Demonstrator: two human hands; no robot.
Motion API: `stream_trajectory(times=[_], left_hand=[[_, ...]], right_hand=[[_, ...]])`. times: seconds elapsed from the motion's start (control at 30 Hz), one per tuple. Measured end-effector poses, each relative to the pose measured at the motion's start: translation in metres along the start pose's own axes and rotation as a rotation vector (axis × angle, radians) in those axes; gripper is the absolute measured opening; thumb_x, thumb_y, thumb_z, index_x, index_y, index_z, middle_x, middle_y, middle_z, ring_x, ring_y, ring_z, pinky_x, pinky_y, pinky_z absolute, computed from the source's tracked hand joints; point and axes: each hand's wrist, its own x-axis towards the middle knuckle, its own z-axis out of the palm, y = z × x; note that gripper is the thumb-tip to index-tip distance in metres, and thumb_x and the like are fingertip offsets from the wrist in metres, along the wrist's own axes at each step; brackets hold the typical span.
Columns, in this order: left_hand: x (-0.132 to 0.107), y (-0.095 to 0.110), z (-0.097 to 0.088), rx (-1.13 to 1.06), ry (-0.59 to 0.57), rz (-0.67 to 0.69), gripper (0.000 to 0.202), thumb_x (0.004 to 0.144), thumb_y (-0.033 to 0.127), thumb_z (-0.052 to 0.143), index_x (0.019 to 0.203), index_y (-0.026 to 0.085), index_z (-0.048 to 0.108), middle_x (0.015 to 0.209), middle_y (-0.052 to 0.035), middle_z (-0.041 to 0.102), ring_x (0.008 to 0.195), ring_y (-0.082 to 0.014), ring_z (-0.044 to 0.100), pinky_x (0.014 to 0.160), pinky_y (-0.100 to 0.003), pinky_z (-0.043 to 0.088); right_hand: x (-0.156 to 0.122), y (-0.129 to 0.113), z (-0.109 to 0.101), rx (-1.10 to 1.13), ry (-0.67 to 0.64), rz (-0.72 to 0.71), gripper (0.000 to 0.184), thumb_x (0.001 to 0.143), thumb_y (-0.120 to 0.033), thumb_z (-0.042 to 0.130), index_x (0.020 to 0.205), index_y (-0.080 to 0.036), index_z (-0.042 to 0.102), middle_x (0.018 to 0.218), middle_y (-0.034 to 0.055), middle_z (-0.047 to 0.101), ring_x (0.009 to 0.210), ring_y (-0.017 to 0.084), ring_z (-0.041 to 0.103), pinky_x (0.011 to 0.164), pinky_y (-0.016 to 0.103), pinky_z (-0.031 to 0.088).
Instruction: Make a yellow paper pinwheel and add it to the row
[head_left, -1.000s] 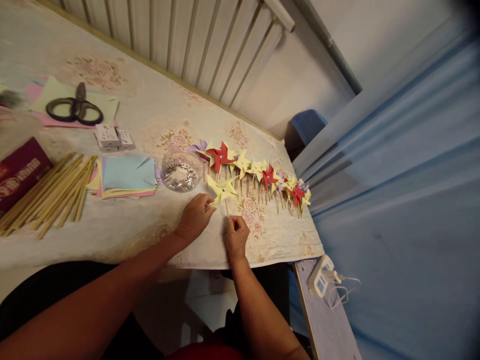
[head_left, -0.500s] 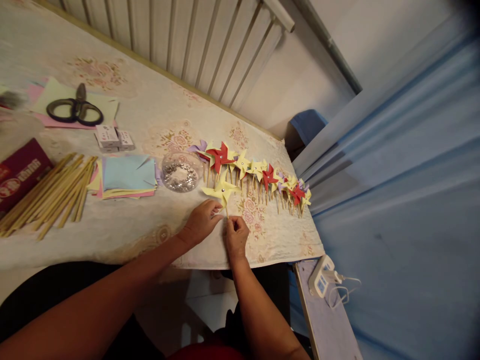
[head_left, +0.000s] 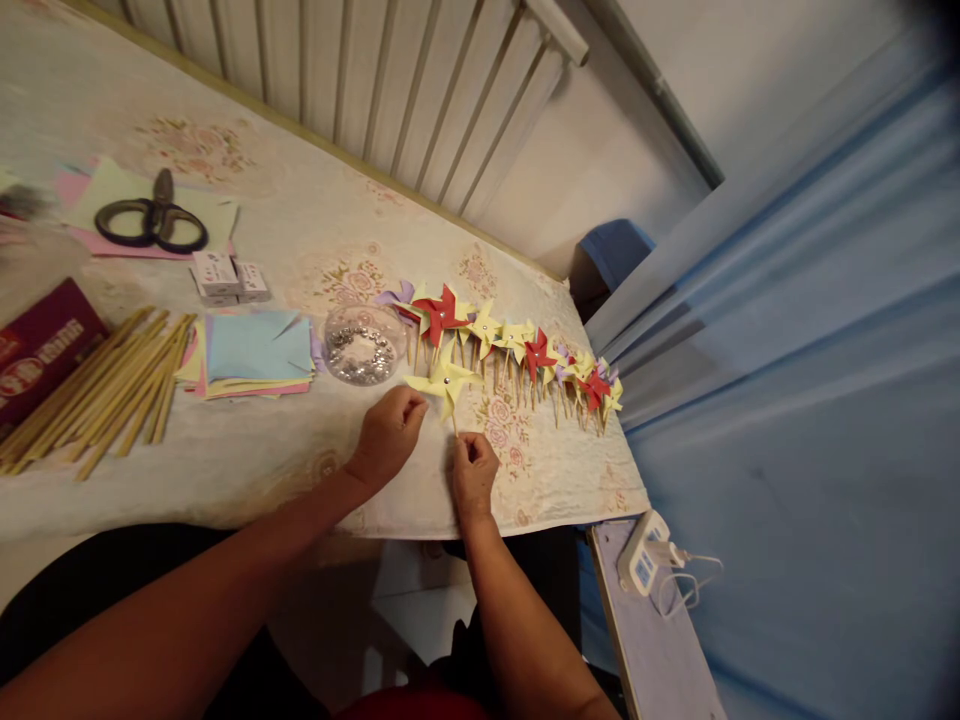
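A yellow paper pinwheel [head_left: 448,381] with a small pin head at its centre stands on a thin stick, its blades folded outward. My right hand [head_left: 474,470] is closed around the lower end of that stick, near the table's front edge. Just left of and below the pinwheel, my left hand [head_left: 388,432] has its fingers curled together, with nothing visible in them. Its fingertips are close to the left blade, and contact is not clear. Behind the left hand lies a round clear container [head_left: 362,352] of small shiny metal pieces.
Several finished pinwheels [head_left: 517,340] lie in a row to the right. On the left are a bundle of sticks [head_left: 112,390], stacked coloured paper [head_left: 259,348], small boxes [head_left: 225,278], black-handled scissors [head_left: 154,220] and a dark red box [head_left: 49,350]. A power strip [head_left: 643,555] sits at lower right.
My left hand has drawn back to the left from beside the pinwheel, and its fingers have curled closed. My right hand and the pinwheel have stayed nearly in place.
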Motion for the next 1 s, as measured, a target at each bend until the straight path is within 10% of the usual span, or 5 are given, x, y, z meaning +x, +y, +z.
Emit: stream_trajectory(times=[0.7, 1.0], left_hand=[[0.014, -0.015, -0.005, 0.138, 0.113, -0.055, 0.045, 0.078, 0.012, 0.047, 0.120, 0.017, 0.060, 0.112, -0.0119, 0.067, 0.096, -0.0239, 0.064, 0.096, -0.040, 0.051], [0.021, -0.016, -0.007, 0.123, 0.051, -0.062, 0.043, 0.074, 0.011, 0.049, 0.113, 0.017, 0.065, 0.096, -0.0087, 0.069, 0.096, -0.0262, 0.064, 0.098, -0.041, 0.050]], right_hand=[[0.000, 0.004, 0.000, 0.004, 0.000, 0.002, 0.022, 0.081, -0.037, 0.059, 0.070, -0.018, 0.062, 0.067, -0.0022, 0.055, 0.064, 0.014, 0.046, 0.064, 0.026, 0.040], [0.000, 0.005, 0.000, 0.010, -0.015, -0.004, 0.023, 0.082, -0.038, 0.059, 0.071, -0.018, 0.063, 0.067, -0.0018, 0.056, 0.065, 0.014, 0.048, 0.064, 0.026, 0.041]])
